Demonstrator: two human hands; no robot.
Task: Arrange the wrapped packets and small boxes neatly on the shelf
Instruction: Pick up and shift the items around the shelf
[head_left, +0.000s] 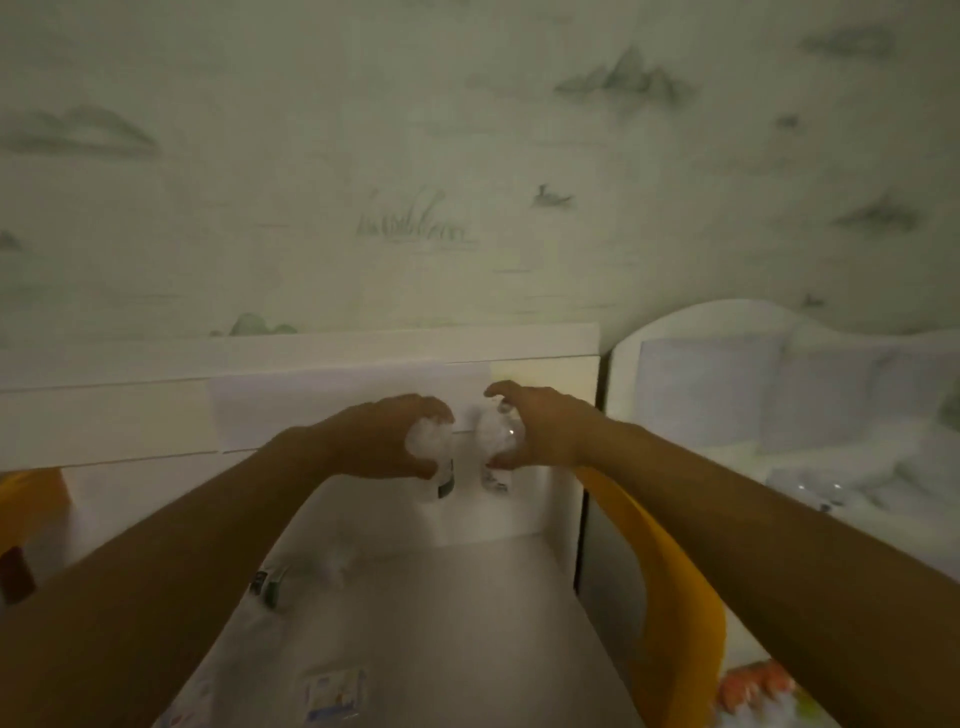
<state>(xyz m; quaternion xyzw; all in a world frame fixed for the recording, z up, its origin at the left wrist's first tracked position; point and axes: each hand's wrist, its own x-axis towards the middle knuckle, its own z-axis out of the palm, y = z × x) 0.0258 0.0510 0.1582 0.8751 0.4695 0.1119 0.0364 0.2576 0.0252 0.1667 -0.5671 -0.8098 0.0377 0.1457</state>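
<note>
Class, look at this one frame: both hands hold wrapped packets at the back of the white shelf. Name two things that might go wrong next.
1. The left hand and right hand each grip a crinkly wrapped packet by its top; either may slip.
2. Dim, blurred lighting makes neat alignment hard, and the forearms pass over a loose packet they might knock.

White packets (431, 444) — pale wall (415, 156), grey-green landscape pattern.
</note>
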